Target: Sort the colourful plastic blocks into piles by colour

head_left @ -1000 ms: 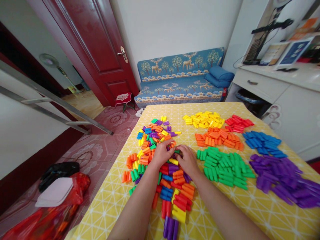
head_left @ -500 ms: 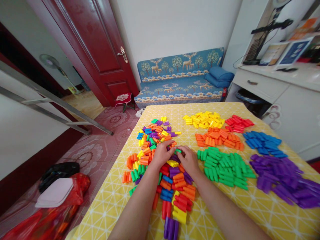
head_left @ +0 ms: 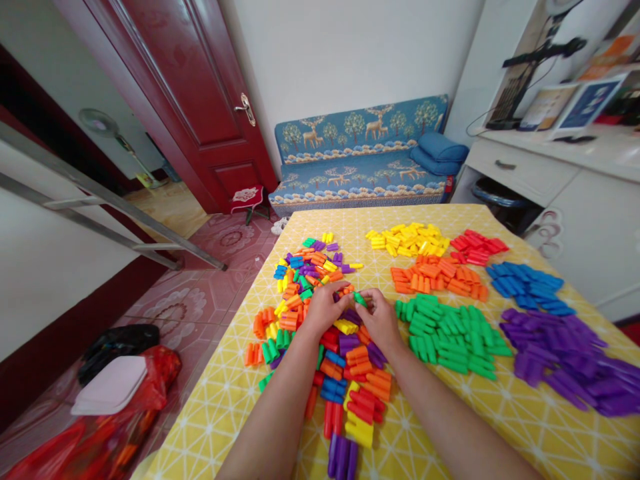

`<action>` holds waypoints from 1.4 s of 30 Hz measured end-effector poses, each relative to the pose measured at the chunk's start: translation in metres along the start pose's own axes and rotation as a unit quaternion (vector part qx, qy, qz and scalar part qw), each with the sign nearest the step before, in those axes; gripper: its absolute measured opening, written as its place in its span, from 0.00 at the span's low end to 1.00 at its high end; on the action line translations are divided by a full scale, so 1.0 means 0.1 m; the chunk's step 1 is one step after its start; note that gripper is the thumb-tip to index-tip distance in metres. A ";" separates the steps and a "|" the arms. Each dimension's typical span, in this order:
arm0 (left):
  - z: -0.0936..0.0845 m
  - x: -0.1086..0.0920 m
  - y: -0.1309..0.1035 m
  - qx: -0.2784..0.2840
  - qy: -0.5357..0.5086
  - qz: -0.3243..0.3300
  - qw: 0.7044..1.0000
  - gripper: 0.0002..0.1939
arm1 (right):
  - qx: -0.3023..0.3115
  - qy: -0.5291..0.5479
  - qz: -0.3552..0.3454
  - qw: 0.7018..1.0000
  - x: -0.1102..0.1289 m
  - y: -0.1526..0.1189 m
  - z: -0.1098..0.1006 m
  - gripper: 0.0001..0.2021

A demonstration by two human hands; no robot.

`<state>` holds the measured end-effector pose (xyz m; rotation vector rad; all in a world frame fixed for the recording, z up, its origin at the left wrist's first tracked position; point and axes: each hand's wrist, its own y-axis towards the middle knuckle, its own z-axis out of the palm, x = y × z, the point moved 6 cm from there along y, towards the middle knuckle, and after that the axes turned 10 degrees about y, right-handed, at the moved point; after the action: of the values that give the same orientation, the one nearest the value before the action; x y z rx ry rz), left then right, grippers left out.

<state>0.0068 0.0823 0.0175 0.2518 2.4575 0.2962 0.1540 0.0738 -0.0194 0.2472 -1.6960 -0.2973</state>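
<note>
My right hand (head_left: 381,320) pinches a green plastic block (head_left: 359,299) between thumb and fingertips, just above the mixed pile. Close beside it on the left, my left hand (head_left: 325,308) has its fingers curled together; an orange block (head_left: 349,289) shows at their tips, but whether it is held is hidden. Under and around both hands lies a heap of mixed tube-like blocks in several colours, among them a purple block (head_left: 343,457) and a red block (head_left: 367,405) at the near end. Right of my right hand is a pile of green blocks (head_left: 453,333).
Sorted piles of yellow (head_left: 410,239), orange (head_left: 440,275), red (head_left: 477,248), blue (head_left: 525,285) and purple blocks (head_left: 570,357) lie on the yellow tablecloth (head_left: 200,427). A blue sofa (head_left: 360,157) stands beyond the table, a white cabinet (head_left: 590,220) to the right.
The green block has tilted more upright and shifted slightly up in my right fingertips. My right hand has moved a little away from my left, which keeps its place.
</note>
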 end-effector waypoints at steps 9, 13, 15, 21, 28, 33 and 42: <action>0.00 -0.01 0.00 -0.003 -0.009 0.012 1.000 0.13 | 0.018 0.028 0.012 0.999 -0.03 -0.02 0.03 0.10; -0.01 -0.03 0.00 0.004 0.024 -0.002 1.000 0.16 | 0.024 0.037 0.005 0.999 0.00 -0.03 0.04 0.08; -0.02 -0.02 0.00 0.003 0.032 -0.011 0.999 0.19 | 0.027 0.039 0.006 0.999 0.01 -0.03 0.04 0.08; -0.02 -0.02 0.00 -0.003 0.025 -0.013 1.000 0.20 | 0.026 0.034 0.016 0.999 0.03 -0.04 0.03 0.09; -0.03 -0.03 0.00 -0.017 0.037 -0.009 0.999 0.19 | 0.001 0.030 0.009 1.000 0.06 -0.04 0.00 0.10; -0.03 -0.05 0.00 -0.006 0.030 -0.002 1.000 0.16 | -0.015 0.029 0.008 0.999 0.05 -0.02 -0.01 0.11; -0.07 -0.01 0.00 -0.063 -0.012 0.000 0.998 0.12 | -0.030 0.049 0.027 0.998 0.00 -0.02 -0.01 0.17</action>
<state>0.0036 0.0810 0.0237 0.1993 2.4039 0.4436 0.1550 0.0717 -0.0198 0.1685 -1.5915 -0.2916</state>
